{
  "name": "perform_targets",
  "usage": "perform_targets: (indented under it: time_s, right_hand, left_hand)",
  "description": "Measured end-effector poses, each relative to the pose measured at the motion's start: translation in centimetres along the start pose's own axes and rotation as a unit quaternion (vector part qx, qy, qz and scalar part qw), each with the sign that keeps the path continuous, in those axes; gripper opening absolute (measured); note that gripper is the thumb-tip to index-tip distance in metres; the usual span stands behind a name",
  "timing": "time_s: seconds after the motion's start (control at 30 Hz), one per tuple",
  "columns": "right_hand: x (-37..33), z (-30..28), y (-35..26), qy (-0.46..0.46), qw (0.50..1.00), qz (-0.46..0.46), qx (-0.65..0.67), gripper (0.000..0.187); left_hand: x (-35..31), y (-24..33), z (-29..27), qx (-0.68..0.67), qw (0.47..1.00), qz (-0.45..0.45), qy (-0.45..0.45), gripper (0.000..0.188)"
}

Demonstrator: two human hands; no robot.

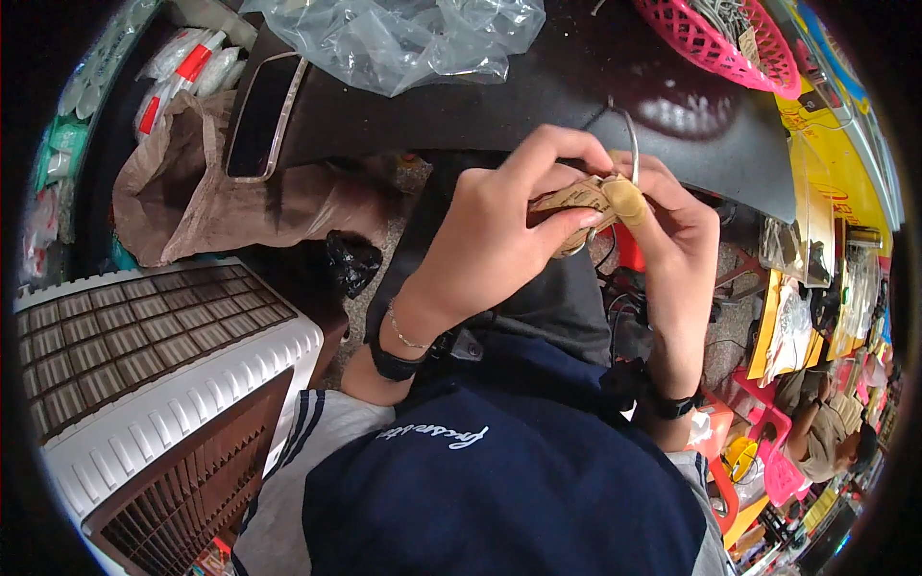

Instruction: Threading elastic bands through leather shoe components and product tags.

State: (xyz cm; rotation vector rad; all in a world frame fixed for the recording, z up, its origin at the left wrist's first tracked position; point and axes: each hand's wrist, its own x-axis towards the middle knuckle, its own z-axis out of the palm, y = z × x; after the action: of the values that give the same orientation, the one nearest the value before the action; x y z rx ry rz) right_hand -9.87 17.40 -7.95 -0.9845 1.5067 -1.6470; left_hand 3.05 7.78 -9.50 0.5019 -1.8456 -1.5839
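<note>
Close to the table's near edge, both hands work on a small brown printed card, bent and partly hidden by fingers. My left hand pinches the card between thumb and fingers. From the other side my right hand grips it too, its thumb wrapped in a yellowish covering. A curved metal wire rises out of the right hand's grip and bends over at its top. Below the left thumb, a bit of shiny metal shows under the card; its shape is mostly hidden.
On the dark table lie a clear plastic bag and a phone. A pink basket at the far right holds metal wire pieces. At left are a brown bag and a white air cooler. Another person is at right.
</note>
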Motion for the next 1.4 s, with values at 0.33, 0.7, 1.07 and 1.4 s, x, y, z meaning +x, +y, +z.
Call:
perform_targets:
  time_s: [0.33, 0.7, 1.07, 1.4]
  right_hand:
    - [2.2, -3.2, -1.0, 0.058, 0.997, -0.05, 0.007, 0.019]
    - [3.6, -2.6, -3.9, -0.019, 0.979, -0.033, 0.198, 0.02]
    - [3.7, -3.2, -5.6, -0.051, 0.97, -0.09, 0.219, 0.041]
    - [3.8, -5.5, -5.1, -0.017, 0.972, -0.138, 0.187, 0.032]
  left_hand:
    - [0.3, -0.3, -0.2, 0.124, 0.966, 0.066, -0.217, 0.026]
    - [-0.4, -1.0, 0.5, 0.116, 0.962, 0.07, -0.238, 0.016]
    - [-0.2, 1.0, 0.4, 0.055, 0.978, 0.024, -0.201, 0.031]
    - [-0.2, 1.6, 0.7, 0.022, 0.984, 0.035, -0.174, 0.023]
